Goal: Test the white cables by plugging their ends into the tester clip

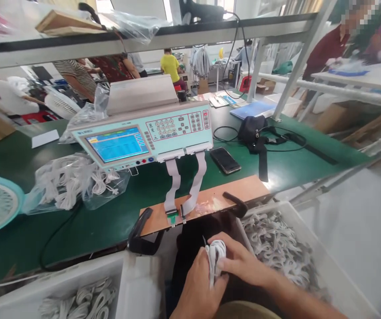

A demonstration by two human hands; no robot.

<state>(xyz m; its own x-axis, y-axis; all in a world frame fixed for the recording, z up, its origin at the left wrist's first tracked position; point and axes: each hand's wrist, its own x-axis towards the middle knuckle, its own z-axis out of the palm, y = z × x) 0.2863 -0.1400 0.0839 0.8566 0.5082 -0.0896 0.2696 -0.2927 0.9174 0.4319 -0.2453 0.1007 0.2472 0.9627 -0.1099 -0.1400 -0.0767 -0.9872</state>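
One tester (183, 141) carries two ribbon cables (174, 179). Two white bins (323, 254) flank the inward-tilted left hand (199, 279) and right hand (243, 262), whose fingers (229, 266) together grasp one coiled white cable (217, 249).

Single head-worn view, facing forward and down, close to the green workbench (102, 226)

White cable coil (217, 253); green tabletop (107, 223); pale-blue tester (163, 142), blue screen (119, 147); striped shirt (68, 69), apparently black-and-white.
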